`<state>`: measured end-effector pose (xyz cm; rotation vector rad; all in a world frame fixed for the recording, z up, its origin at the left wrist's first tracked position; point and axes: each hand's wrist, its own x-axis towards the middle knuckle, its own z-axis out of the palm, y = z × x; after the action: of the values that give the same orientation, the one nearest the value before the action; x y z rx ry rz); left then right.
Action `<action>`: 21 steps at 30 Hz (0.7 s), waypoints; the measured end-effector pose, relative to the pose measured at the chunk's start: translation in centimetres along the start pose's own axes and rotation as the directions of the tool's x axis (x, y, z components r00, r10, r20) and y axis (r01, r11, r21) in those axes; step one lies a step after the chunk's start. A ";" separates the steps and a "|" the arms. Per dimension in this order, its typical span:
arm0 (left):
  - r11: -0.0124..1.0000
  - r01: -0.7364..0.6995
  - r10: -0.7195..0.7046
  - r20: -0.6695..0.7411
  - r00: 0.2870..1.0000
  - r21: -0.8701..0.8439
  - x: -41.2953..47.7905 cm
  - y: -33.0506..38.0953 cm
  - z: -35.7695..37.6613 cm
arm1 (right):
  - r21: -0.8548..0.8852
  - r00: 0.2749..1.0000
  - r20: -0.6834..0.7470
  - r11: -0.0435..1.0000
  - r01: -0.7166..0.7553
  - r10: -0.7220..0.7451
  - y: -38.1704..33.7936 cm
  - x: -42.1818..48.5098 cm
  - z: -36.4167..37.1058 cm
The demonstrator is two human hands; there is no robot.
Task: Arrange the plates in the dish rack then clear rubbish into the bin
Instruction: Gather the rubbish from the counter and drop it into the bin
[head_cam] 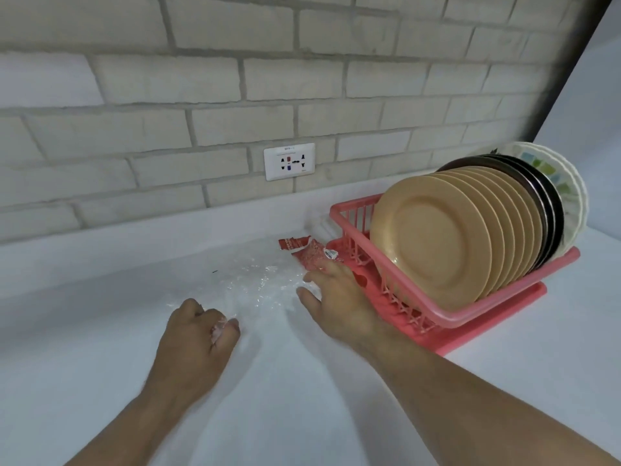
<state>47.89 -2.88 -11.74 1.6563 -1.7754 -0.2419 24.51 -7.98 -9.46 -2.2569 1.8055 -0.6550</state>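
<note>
Plates stand filed in the dish rack; rubbish is left on the bench. My left hand pinches clear plastic; my right hand, fingers spread, touches the red wrapper.

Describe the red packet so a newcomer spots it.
Find the pink rack on the counter. At its left end, beyond the right hand, lies the packet: crumpled, white-labelled, unlike the flat red strip behind it and the clear film.
</note>
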 end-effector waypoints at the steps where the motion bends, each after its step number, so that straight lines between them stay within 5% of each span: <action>1: 1.000 -0.009 0.009 -0.002 1.000 -0.021 -0.3 0.5 -0.5 | 0.000 0.999 0.047 1.000 -0.007 0.007 -0.4 0.8 0.4; 5: 0.996 -0.024 0.023 -0.013 1.000 -0.083 -1.1 1.4 -1.8 | -0.158 0.931 0.351 0.986 -0.050 0.103 -1.2 1.9 3.0; 8: 0.994 -0.021 0.016 -0.049 0.999 -0.110 -0.7 1.3 -2.8 | -0.302 0.940 0.320 0.953 -0.015 0.116 -0.9 1.0 4.4; 10: 0.991 -0.002 -0.006 -0.060 0.998 -0.130 -0.2 1.2 -3.5 | -0.389 0.961 0.275 0.915 0.109 0.002 -1.1 0.2 4.5; 12: 0.992 0.023 -0.031 -0.057 0.998 -0.123 0.4 1.2 -4.0 | -0.317 0.968 0.238 0.935 0.159 -0.084 -1.3 -0.8 4.4; 17: 0.968 0.134 -0.162 -0.120 0.980 -0.214 2.2 1.6 -4.7 | -0.075 0.983 0.182 0.997 -0.021 0.034 -0.4 -2.8 2.7; 21: 0.910 0.132 -0.145 -0.005 0.989 -0.393 3.3 2.9 -4.3 | -0.027 0.969 0.208 0.991 -0.130 0.132 0.3 -3.8 0.0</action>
<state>48.22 -4.11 -5.74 1.4819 -1.4671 -0.5913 23.66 -4.44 -10.46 -2.1017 1.8389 -0.3678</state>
